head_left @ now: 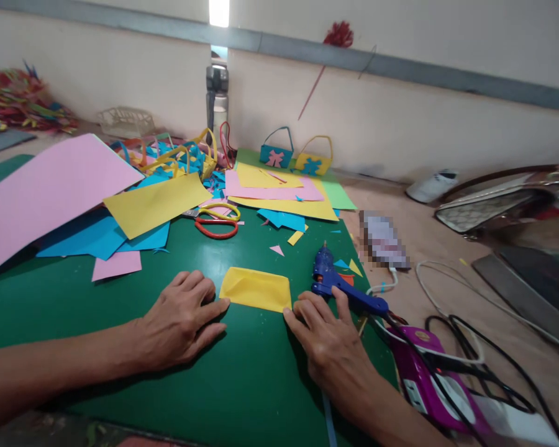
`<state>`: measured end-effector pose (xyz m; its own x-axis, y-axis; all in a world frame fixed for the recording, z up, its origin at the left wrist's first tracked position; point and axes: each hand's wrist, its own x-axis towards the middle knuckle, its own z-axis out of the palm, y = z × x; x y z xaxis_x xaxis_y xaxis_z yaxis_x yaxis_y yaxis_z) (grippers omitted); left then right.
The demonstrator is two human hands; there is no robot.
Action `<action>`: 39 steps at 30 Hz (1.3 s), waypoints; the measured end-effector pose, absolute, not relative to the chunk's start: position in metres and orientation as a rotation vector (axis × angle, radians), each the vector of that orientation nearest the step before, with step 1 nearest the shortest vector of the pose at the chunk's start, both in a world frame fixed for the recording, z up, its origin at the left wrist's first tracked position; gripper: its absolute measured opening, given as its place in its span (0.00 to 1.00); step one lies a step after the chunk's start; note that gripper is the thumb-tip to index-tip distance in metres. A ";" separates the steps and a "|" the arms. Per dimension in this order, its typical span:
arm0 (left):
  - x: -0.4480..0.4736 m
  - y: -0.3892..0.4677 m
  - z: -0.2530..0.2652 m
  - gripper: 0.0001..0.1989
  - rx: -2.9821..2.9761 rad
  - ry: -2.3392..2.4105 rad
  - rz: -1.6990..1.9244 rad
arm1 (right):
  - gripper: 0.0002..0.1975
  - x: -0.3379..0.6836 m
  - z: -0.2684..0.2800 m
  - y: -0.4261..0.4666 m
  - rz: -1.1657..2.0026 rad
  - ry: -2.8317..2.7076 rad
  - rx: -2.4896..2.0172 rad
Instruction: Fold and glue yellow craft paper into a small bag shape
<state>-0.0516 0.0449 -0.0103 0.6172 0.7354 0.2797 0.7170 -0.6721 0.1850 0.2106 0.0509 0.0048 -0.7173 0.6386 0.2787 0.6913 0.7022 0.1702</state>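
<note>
A small folded yellow paper piece (256, 290) lies flat on the green tabletop (242, 385) in front of me, its top layer bulging slightly. My left hand (181, 316) rests palm down with a fingertip on its lower left corner, thumb apart. At the lower right corner, my right hand (328, 335) presses with a fingertip, the other fingers spread. Just beyond the right hand lies a blue hot glue gun (345, 282), nozzle pointing away; one finger is close to its handle, and I cannot tell whether they touch.
Scissors (217, 222) with red and yellow handles lie ahead. Pink (60, 192) and yellow (158, 205) sheets cover the left. Two small paper bags (277, 152) stand at the back. A phone (384, 239), cables and a purple power strip (428, 379) are on the right.
</note>
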 end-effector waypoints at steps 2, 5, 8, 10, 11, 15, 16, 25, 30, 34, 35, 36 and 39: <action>-0.048 0.045 -0.013 0.13 2.841 1.174 0.548 | 0.14 0.207 0.004 0.051 -0.368 -2.736 -1.038; -0.042 0.047 -0.016 0.13 2.919 1.070 0.548 | 0.12 0.201 0.003 0.051 -0.339 -2.778 -1.028; -0.039 0.048 -0.016 0.14 2.948 1.104 0.529 | 0.11 0.195 0.004 0.050 -0.347 -2.783 -1.068; -0.037 0.048 -0.014 0.15 2.968 1.142 0.504 | 0.13 0.191 0.006 0.050 -0.423 -2.794 -1.041; -0.035 0.048 -0.013 0.16 2.981 1.160 0.477 | 0.16 0.189 0.007 0.050 -0.488 -2.800 -1.012; -0.024 0.047 -0.008 0.18 3.087 1.212 0.415 | 0.20 0.182 0.006 0.053 -0.758 -2.766 -0.929; -0.020 0.048 -0.007 0.19 3.118 1.229 0.383 | 0.21 0.180 0.005 0.054 -0.806 -2.751 -0.922; -0.011 0.050 -0.007 0.25 3.158 1.197 0.392 | 0.20 0.175 -0.007 0.063 -0.912 -2.606 -0.855; -0.015 0.052 -0.012 0.28 3.143 1.147 0.422 | 0.20 0.180 -0.017 0.062 -0.841 -2.566 -0.869; -0.014 0.054 -0.011 0.26 3.134 1.128 0.426 | 0.20 0.184 -0.022 0.064 -0.815 -2.557 -0.855; -0.015 0.055 -0.010 0.25 3.135 1.119 0.419 | 0.20 0.185 -0.023 0.064 -0.806 -2.559 -0.845; -0.015 0.056 -0.009 0.23 3.138 1.107 0.410 | 0.19 0.185 -0.024 0.065 -0.800 -2.558 -0.833; -0.017 0.059 -0.006 0.20 3.136 1.079 0.387 | 0.17 0.185 -0.026 0.066 -0.781 -2.557 -0.816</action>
